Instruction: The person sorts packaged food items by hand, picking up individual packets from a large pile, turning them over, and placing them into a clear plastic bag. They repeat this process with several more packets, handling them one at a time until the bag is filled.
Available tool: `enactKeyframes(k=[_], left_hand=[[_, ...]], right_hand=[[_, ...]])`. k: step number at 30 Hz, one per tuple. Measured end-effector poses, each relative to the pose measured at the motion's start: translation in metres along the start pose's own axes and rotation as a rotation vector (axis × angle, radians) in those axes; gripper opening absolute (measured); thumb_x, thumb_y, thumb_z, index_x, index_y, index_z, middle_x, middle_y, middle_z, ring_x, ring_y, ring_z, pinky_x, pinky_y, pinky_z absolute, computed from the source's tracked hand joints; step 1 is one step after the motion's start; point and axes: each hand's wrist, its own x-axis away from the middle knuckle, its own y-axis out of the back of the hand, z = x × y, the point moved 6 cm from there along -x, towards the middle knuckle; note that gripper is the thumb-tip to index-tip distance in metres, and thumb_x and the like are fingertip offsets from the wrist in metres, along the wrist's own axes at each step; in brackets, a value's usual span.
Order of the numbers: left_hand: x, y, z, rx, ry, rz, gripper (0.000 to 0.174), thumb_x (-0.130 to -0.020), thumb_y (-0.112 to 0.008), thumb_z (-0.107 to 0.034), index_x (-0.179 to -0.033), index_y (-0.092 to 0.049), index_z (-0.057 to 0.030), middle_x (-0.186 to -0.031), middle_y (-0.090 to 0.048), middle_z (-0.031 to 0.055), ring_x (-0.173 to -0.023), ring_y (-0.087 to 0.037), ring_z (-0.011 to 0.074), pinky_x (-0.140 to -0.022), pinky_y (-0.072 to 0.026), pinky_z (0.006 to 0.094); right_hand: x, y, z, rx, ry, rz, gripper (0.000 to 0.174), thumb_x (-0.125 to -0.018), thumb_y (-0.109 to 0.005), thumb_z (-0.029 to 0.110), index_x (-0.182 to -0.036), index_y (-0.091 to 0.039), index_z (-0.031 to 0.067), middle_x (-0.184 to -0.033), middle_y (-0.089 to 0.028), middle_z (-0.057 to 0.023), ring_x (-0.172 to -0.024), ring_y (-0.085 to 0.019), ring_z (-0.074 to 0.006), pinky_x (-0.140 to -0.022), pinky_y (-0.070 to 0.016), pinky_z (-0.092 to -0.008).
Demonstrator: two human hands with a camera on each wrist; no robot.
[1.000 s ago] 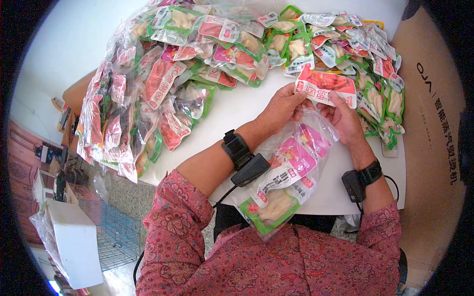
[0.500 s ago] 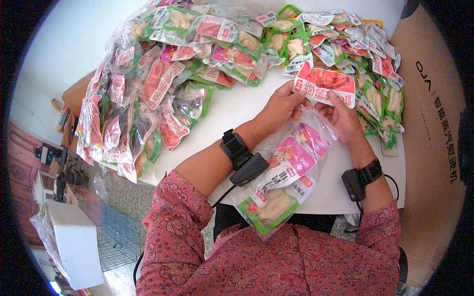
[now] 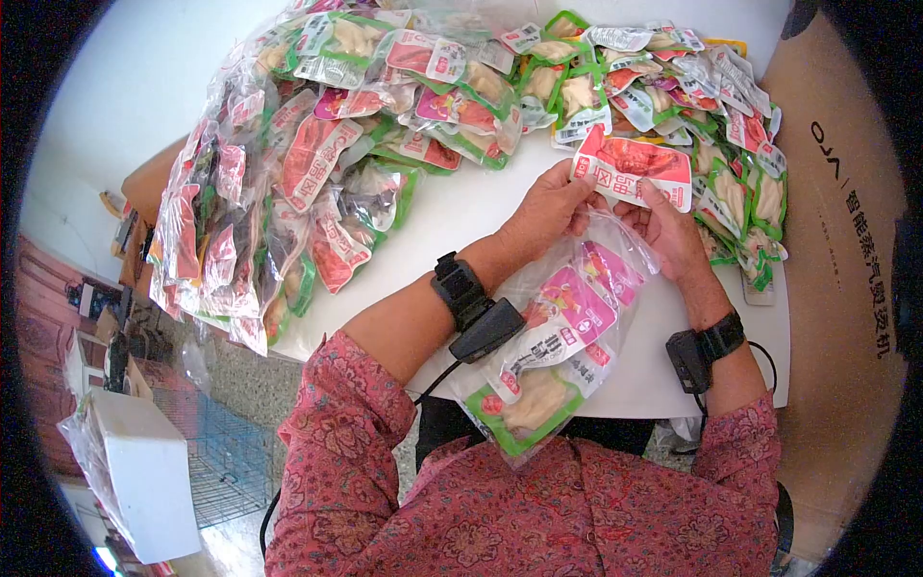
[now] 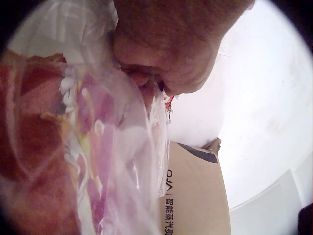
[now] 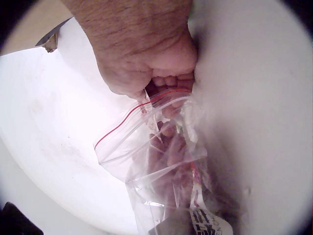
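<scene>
Together, the left hand [image 3: 548,213] and the right hand [image 3: 673,236] had a pinching grip on the red packet [image 3: 633,171] just above the zip bag [image 3: 558,327], whose limp mouth might fold and block it.

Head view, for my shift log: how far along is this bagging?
Done: filled bags heaped at left; the zip bag holds pink and green packets. In hand: left hand and right hand hold a red packet at its mouth. Left: loose packets piled far right.
</scene>
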Motion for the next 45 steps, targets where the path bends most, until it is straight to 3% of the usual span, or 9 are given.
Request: enactKeyframes(k=[7,9,13,15,18,21,23,25,45], left_hand=[[-0.002,0.000,0.003,-0.054,0.005,0.011,0.021,-0.087,-0.046,-0.019,-0.105,-0.046,-0.0072,-0.081,-0.057,0.0048,-0.053,-0.044,0.0066,-0.043,-0.0359,0.0189],[-0.002,0.006,-0.002,-0.315,-0.080,-0.120,0.026,-0.081,-0.052,-0.014,-0.104,-0.045,-0.0034,-0.082,-0.055,0.0058,-0.058,-0.051,0.0103,-0.047,-0.0422,0.0215],[0.013,-0.016,-0.048,-0.677,-0.132,0.110,0.040,-0.081,-0.054,-0.013,-0.117,-0.040,-0.0045,-0.097,-0.054,0.0083,-0.076,-0.054,0.0149,-0.058,-0.0467,0.0248],[0.021,-0.012,-0.071,-1.165,-0.463,-0.079,0.040,-0.080,-0.055,-0.014,-0.117,-0.041,-0.0033,-0.099,-0.054,0.0106,-0.084,-0.054,0.0164,-0.065,-0.0471,0.0249],[0.044,-0.046,-0.107,-1.406,-0.573,0.045,0.034,-0.080,-0.054,-0.013,-0.112,-0.048,-0.0017,-0.102,-0.054,0.0140,-0.092,-0.053,0.0192,-0.075,-0.0453,0.0280],[0.092,-0.124,-0.138,-0.398,-0.388,0.590,0.024,-0.085,-0.049,-0.013,-0.104,-0.054,0.0006,-0.102,-0.057,0.0088,-0.099,-0.050,0.0198,-0.087,-0.0359,0.0320],[0.112,-0.155,-0.141,-0.010,-0.621,0.691,0.032,-0.083,-0.043,-0.021,-0.087,-0.058,0.0073,-0.084,-0.060,0.0196,-0.077,-0.060,0.0311,-0.070,-0.0474,0.0371],[0.142,-0.155,-0.154,0.197,-0.637,0.733,0.030,-0.082,-0.056,-0.021,-0.102,-0.055,0.0009,-0.099,-0.057,0.0107,-0.089,-0.052,0.0178,-0.078,-0.0383,0.0283],[0.162,-0.095,-0.187,0.532,-0.742,0.997,0.018,-0.083,-0.042,-0.009,-0.092,-0.055,0.0003,-0.092,-0.056,0.0143,-0.080,-0.054,0.0221,-0.069,-0.0439,0.0309]], right_hand=[[-0.002,0.003,-0.003,-0.041,-0.021,-0.003,0.035,-0.086,-0.046,0.036,-0.095,-0.057,0.0038,-0.077,-0.060,-0.0057,-0.062,-0.053,-0.0102,-0.056,-0.0430,-0.0225],[0.001,0.002,0.003,0.008,-0.015,-0.003,0.032,-0.087,-0.047,0.033,-0.094,-0.054,0.0031,-0.077,-0.060,-0.0080,-0.064,-0.055,-0.0115,-0.058,-0.0452,-0.0228],[-0.001,0.009,0.004,-0.091,0.032,-0.008,0.032,-0.086,-0.047,0.033,-0.094,-0.054,0.0028,-0.079,-0.060,-0.0090,-0.064,-0.055,-0.0118,-0.057,-0.0453,-0.0232],[-0.001,0.007,0.001,-0.102,-0.021,0.016,0.034,-0.087,-0.046,0.034,-0.096,-0.055,0.0023,-0.081,-0.060,-0.0093,-0.066,-0.055,-0.0116,-0.059,-0.0449,-0.0228],[-0.007,0.010,-0.004,-0.061,-0.006,0.014,0.040,-0.088,-0.041,0.036,-0.096,-0.057,0.0006,-0.083,-0.061,-0.0085,-0.066,-0.054,-0.0107,-0.058,-0.0429,-0.0222],[0.003,0.002,0.011,0.042,-0.044,-0.039,0.039,-0.087,-0.042,0.037,-0.094,-0.058,0.0015,-0.081,-0.061,-0.0068,-0.065,-0.053,-0.0104,-0.059,-0.0427,-0.0223],[-0.006,0.008,-0.004,0.031,0.015,-0.029,0.040,-0.087,-0.042,0.039,-0.091,-0.058,0.0021,-0.080,-0.061,-0.0066,-0.067,-0.054,-0.0110,-0.061,-0.0431,-0.0224],[-0.006,0.009,-0.007,0.016,-0.017,-0.009,0.039,-0.087,-0.043,0.038,-0.091,-0.058,0.0021,-0.081,-0.061,-0.0069,-0.068,-0.054,-0.0114,-0.062,-0.0435,-0.0229],[-0.001,-0.008,-0.002,-0.092,-0.001,0.013,0.028,-0.088,-0.045,0.027,-0.102,-0.051,0.0035,-0.090,-0.059,-0.0075,-0.075,-0.056,-0.0140,-0.069,-0.0466,-0.0271]])
